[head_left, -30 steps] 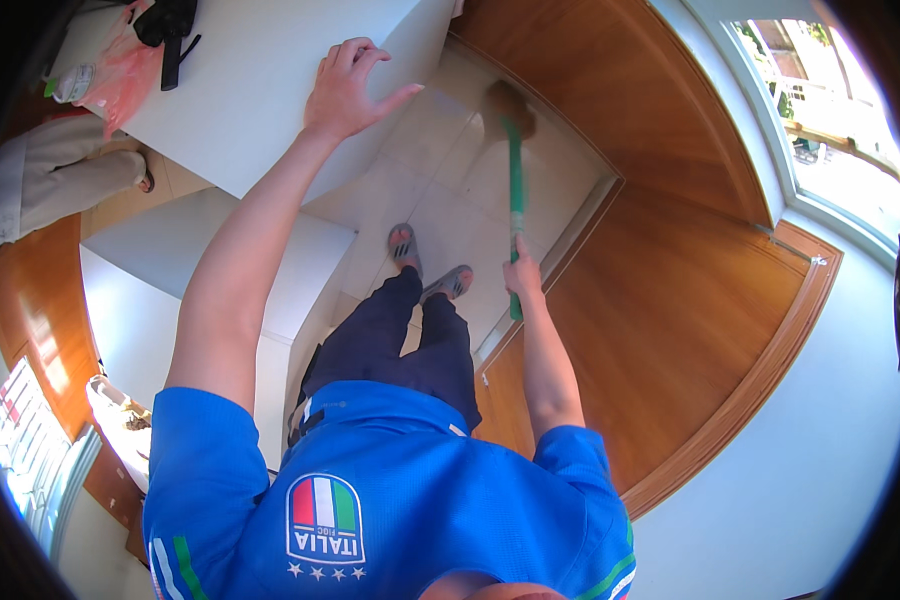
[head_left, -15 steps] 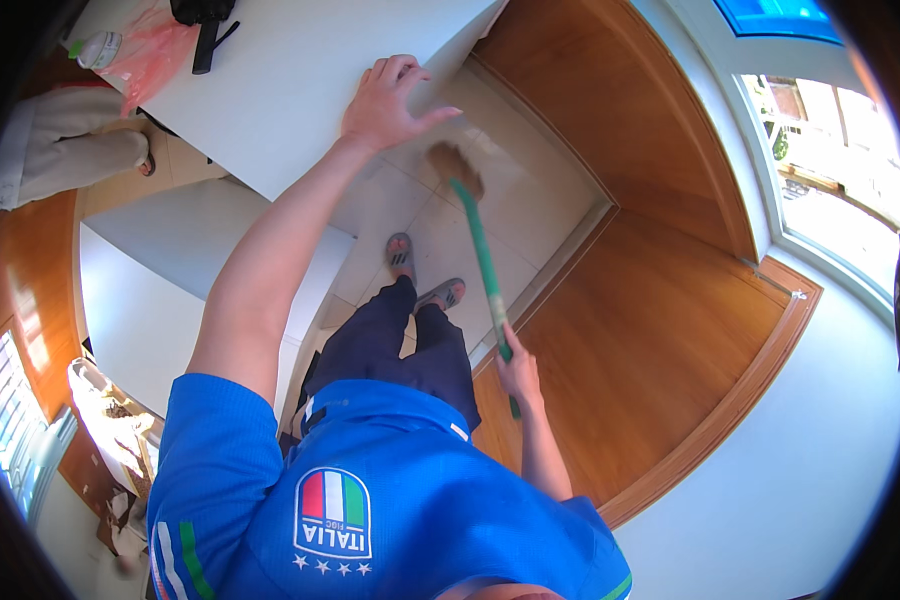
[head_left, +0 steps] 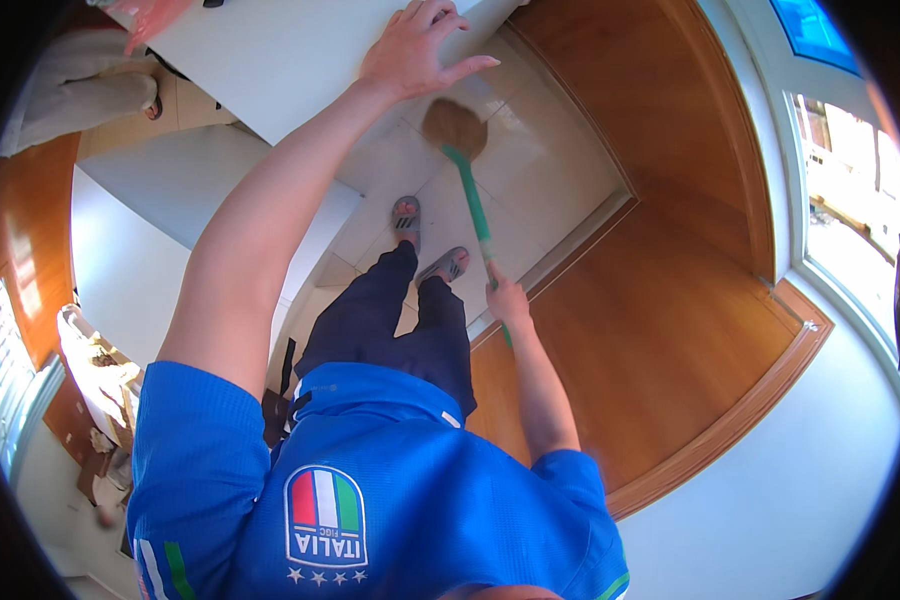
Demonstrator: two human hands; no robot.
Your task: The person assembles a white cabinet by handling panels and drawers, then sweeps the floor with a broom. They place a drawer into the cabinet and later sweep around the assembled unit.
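My right hand (head_left: 508,302) is wrapped round the green handle of a broom (head_left: 476,208), which slants away from me toward the floor. Its brown bristle head (head_left: 455,127) is down on the tiles, blurred a little, past my sandalled feet. At the corner of a white table (head_left: 300,60), my left hand (head_left: 410,55) has its thumb spread out and its fingers slightly bent, holding nothing. Whether that palm presses on the tabletop I cannot tell.
Brown wooden panels (head_left: 620,370) with a raised frame stand to my right, beside a bright window (head_left: 850,190). A pink plastic bag (head_left: 153,18) lies on the table. At the left, another person's light trouser leg (head_left: 80,95) shows beyond a lower white surface (head_left: 170,190).
The broom head has swung up and slightly forward across the tiles, with my right hand following it forward. My view has shifted, and the bottle on the table has left it.
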